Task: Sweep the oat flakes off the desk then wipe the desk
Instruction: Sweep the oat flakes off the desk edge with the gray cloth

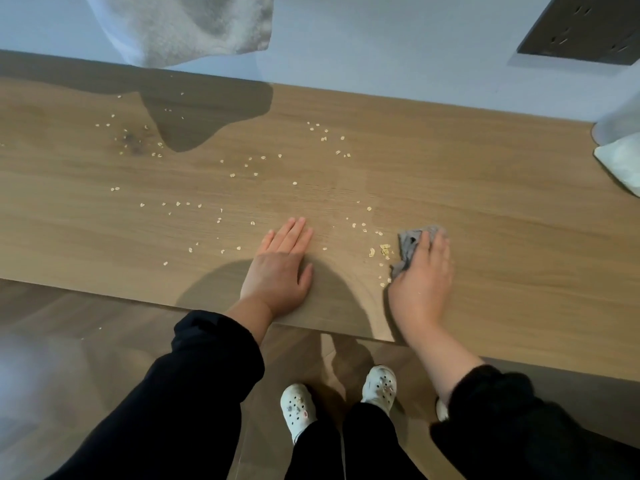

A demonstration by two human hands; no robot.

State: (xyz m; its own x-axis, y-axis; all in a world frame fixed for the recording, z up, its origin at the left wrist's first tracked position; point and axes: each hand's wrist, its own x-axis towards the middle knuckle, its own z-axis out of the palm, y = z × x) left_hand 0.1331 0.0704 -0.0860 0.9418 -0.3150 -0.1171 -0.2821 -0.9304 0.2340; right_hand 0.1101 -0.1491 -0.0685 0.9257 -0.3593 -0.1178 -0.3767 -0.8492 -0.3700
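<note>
Left hand [280,268]: flat, fingers straight, on bench [502,220].
Right hand [420,289]: pressing cloth [408,247], fingers extended.
Done: few oat flakes [382,251] bunched beside cloth.
Remaining: likely flakes beyond left hand; wiping.

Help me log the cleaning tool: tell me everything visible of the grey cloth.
The grey cloth is small, soft-looking and crumpled, lying on the wooden desk near its front edge. The right hand presses on it, covering most; folds stick out at the hand's left side. A heap of oat flakes lies just left of it.
</note>
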